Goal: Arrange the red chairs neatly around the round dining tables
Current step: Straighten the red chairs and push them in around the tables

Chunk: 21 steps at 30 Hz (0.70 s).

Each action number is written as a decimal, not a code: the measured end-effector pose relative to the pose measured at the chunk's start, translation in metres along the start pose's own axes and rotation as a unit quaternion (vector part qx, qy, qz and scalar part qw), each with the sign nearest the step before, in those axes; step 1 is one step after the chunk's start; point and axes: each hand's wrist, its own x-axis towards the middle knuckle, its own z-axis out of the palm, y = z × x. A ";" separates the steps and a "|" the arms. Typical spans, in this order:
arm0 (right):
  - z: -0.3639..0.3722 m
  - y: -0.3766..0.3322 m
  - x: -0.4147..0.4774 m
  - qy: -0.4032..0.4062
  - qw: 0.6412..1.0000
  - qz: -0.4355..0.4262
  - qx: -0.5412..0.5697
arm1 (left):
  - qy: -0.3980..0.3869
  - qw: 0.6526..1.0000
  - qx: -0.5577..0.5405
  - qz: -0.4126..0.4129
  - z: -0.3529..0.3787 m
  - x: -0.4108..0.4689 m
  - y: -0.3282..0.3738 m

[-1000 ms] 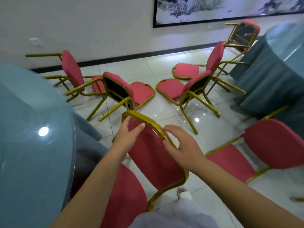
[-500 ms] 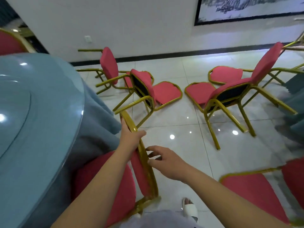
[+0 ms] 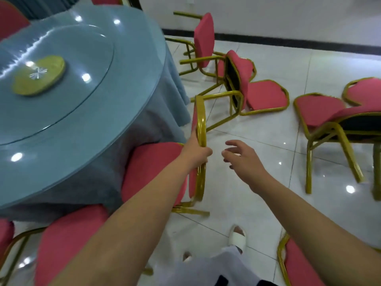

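Glossy white floor tiles (image 3: 268,153) fill the right of the scene, running to a white wall with a dark skirting at the far side. On the left stands the largest thing in view, a round bench (image 3: 86,124) under a blue cloth, with a glass turntable (image 3: 61,83) on top and a yellow-green disc at its centre.

Red chairs with gold frames lie about in disorder. Two tipped chairs (image 3: 243,83) sprawl on the floor beyond the hands, and more overturned ones (image 3: 334,120) lie to the right — none of these is at a place yet. Nearer, the held chair (image 3: 156,174) stands upright with its seat pushed up against the cloth, and another seat (image 3: 70,242) sits just left of it at the near edge.

The left hand (image 3: 195,153) is closed around the gold rim of that chair's backrest. The right hand (image 3: 241,159) hangs just beside it, fingers spread and holding nothing.

By my reading, this chair is being squared to the bench — the step is nearly done. The next move calls for letting go, reaching to a fallen chair, righting it onto its legs and carrying it to a free gap.
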 end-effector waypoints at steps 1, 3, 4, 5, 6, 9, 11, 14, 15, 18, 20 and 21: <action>0.005 -0.002 -0.005 -0.001 1.000 -0.005 -0.006 | -0.008 1.000 0.014 -0.003 0.000 -0.005 -0.003; 0.014 -0.005 -0.018 -0.009 1.000 -0.016 -0.015 | -0.022 0.999 0.029 0.000 0.001 -0.017 -0.011; 0.017 -0.004 -0.026 -0.008 1.000 -0.018 -0.016 | -0.035 0.999 0.032 0.003 0.001 -0.024 -0.015; 0.020 -0.003 -0.034 -0.003 1.000 -0.015 -0.014 | -0.050 0.998 0.036 0.006 0.000 -0.031 -0.020; 0.023 -0.001 -0.043 0.002 1.000 -0.009 -0.012 | -0.063 0.997 0.042 0.010 -0.002 -0.037 -0.025; 0.027 0.009 -0.073 0.016 1.000 0.004 -0.018 | -0.075 0.994 0.071 0.025 -0.008 -0.055 -0.042; 0.026 0.016 -0.091 0.025 0.999 0.011 -0.023 | -0.078 0.993 0.086 0.036 -0.012 -0.062 -0.053; 0.023 0.024 -0.115 0.037 0.999 0.025 -0.020 | -0.081 0.993 0.082 0.040 -0.016 -0.069 -0.066; 0.021 0.026 -0.121 0.042 0.999 0.026 -0.019 | -0.082 0.993 0.076 0.041 -0.017 -0.070 -0.069; 0.014 0.026 -0.132 0.056 0.998 0.026 -0.019 | -0.089 0.994 0.048 0.049 -0.018 -0.070 -0.073; 0.005 0.027 -0.135 0.065 0.997 0.028 -0.009 | -0.086 0.994 0.034 0.053 -0.017 -0.069 -0.075; 0.000 0.029 -0.135 0.070 0.997 0.026 -0.002 | -0.084 0.995 0.030 0.052 -0.016 -0.069 -0.076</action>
